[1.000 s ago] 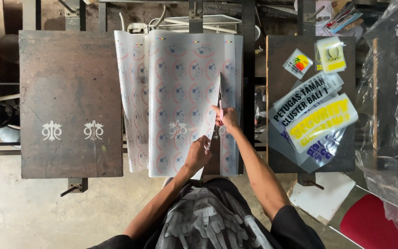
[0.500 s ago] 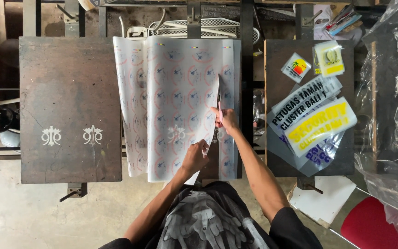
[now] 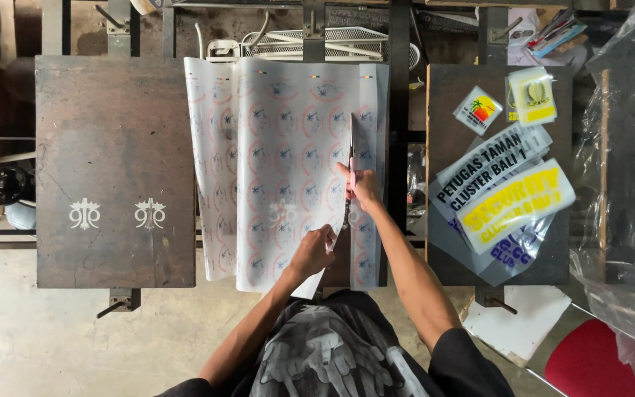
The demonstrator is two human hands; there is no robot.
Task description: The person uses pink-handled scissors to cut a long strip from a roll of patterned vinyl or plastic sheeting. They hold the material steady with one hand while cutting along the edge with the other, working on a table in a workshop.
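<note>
Large translucent printed film sheet [image 3: 281, 162] on dark tabletop [image 3: 115, 162], gripped at near edge by left hand [image 3: 316, 248]; right hand [image 3: 363, 185] clasps pink-handled scissors [image 3: 350, 173], cut roughly halfway, far half uncut.

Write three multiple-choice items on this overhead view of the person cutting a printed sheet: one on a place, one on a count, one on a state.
1. Where does the printed sheet lie?
A. on the middle board
B. on the floor
C. on the red seat

2. How many pale ornaments mark the left board?
A. two
B. five
C. none

3. What is the state of the sheet at the right hand?
A. rolled into a tube
B. partly cut, a narrow strip split off on its right side
C. crumpled into a ball

Answers: 1 A, the sheet is spread flat over the middle board, between the other boards. 2 A, a pair sits side by side. 3 B, the scissors stand in a lengthwise cut while the left hand holds the near edge.
</note>
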